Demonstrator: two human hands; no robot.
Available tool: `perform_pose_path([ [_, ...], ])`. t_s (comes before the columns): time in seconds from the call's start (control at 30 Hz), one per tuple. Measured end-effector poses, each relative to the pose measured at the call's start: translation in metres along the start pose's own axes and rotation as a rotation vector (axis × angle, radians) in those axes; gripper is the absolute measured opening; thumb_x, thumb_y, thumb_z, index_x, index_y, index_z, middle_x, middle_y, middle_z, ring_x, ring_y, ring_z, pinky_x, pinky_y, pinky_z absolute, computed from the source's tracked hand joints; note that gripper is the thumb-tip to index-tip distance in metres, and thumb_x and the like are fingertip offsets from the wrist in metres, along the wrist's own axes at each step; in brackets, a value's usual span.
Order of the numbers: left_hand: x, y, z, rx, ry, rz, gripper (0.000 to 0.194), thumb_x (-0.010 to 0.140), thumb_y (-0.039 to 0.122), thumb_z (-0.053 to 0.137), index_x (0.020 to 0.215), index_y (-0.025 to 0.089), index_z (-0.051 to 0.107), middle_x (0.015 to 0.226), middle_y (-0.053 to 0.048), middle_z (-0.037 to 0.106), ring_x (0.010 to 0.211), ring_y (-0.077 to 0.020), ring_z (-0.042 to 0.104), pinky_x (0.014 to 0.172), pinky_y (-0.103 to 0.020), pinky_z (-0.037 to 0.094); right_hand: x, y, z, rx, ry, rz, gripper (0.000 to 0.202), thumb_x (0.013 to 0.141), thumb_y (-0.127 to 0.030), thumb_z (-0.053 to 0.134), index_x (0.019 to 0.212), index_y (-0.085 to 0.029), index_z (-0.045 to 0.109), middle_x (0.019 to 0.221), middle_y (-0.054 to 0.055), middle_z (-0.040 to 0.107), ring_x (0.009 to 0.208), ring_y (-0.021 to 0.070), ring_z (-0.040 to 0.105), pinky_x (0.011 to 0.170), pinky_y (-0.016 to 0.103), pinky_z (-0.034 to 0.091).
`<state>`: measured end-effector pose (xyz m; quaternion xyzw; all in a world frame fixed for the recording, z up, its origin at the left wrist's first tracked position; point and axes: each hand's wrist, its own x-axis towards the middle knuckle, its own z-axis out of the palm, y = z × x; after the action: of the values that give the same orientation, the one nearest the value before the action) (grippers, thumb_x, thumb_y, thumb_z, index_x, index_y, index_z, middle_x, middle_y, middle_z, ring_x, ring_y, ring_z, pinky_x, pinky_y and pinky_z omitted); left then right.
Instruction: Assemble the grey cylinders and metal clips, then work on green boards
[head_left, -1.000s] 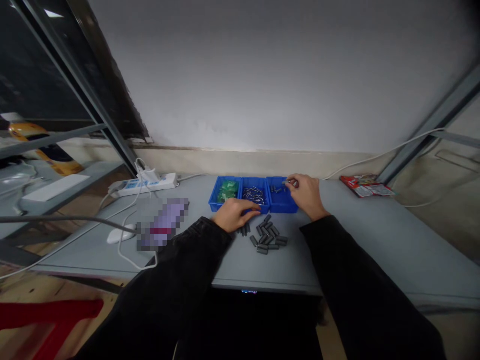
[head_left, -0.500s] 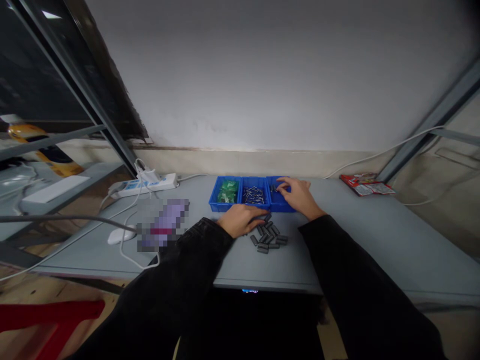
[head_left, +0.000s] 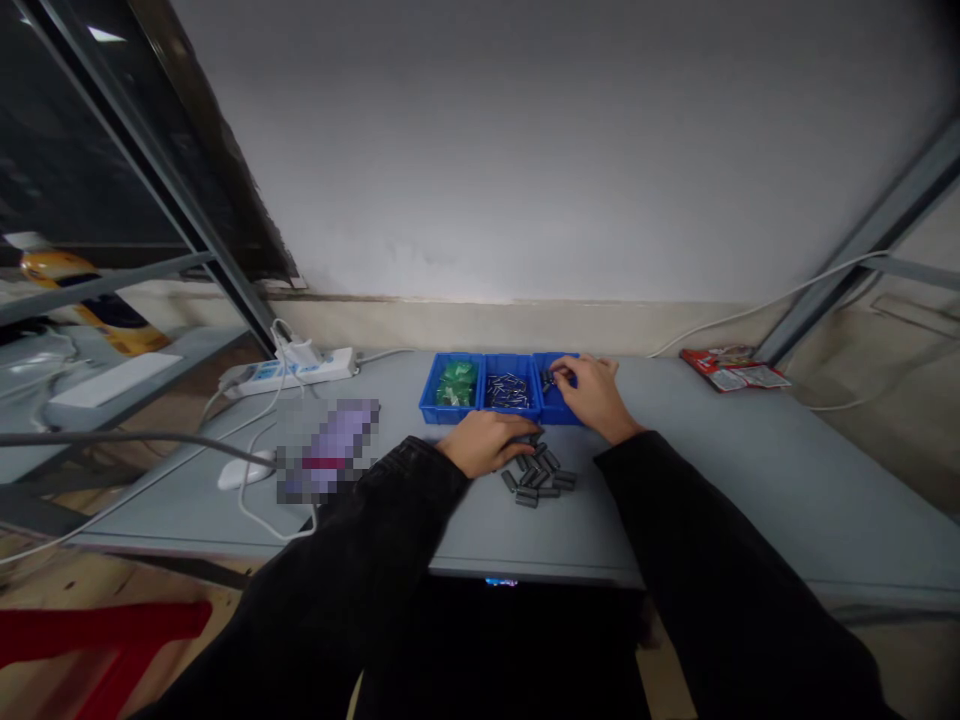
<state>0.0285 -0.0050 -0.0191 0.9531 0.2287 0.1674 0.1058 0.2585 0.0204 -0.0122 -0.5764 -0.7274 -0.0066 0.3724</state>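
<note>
Head view, one camera: from the person's head it is looking forward and down, facing a pale wall (head_left: 525, 150) across a grey table (head_left: 750, 440). It is taking in a wide field; two dark sleeves (head_left: 345, 570) are showing large in the foreground, while three blue bins (head_left: 508, 364) are sitting small near mid-frame.

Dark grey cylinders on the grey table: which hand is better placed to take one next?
Probably left: the left hand reaches over the cylinders; the right hand is over the rightmost blue plastic bin.

Left hand (head_left: 484, 441) at cylinders (head_left: 546, 460), right hand (head_left: 595, 392) over bin (head_left: 564, 413)
</note>
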Motion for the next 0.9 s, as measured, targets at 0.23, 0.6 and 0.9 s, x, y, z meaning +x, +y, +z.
perform_pose_path([
  [0.23,0.0010,-0.0011,-0.0007,0.026,-0.012,0.006,0.025,0.102,0.032,0.053,0.115,0.021,0.072,0.112,-0.006,0.073,0.103,-0.0190,0.070,0.092,-0.030,0.054,-0.0010,-0.0022,0.0000,0.002,-0.003,-0.009,0.018,0.089,-0.018,0.053,0.093,-0.024,0.070,0.087,0.004,0.074,0.097,0.0255,0.062,0.097,0.046,0.024],
  [0.6,-0.0005,0.0006,-0.0021,0.006,-0.006,-0.015,0.039,0.092,0.048,0.067,0.117,0.020,0.072,0.111,-0.008,0.075,0.102,-0.0216,0.071,0.090,-0.031,0.053,-0.0003,0.0011,0.0020,-0.009,-0.011,-0.020,0.018,0.089,-0.018,0.053,0.093,-0.024,0.070,0.087,0.004,0.074,0.097,0.0245,0.061,0.096,0.044,0.023],
  [0.9,0.0003,-0.0029,-0.0018,-0.050,0.000,-0.007,0.022,0.100,0.031,0.059,0.113,0.020,0.073,0.112,-0.006,0.074,0.101,-0.0186,0.070,0.090,-0.030,0.053,-0.0011,0.0002,0.0025,-0.010,-0.009,-0.024,0.019,0.089,-0.018,0.053,0.092,-0.025,0.070,0.086,0.004,0.073,0.095,0.0248,0.060,0.096,0.045,0.023],
])
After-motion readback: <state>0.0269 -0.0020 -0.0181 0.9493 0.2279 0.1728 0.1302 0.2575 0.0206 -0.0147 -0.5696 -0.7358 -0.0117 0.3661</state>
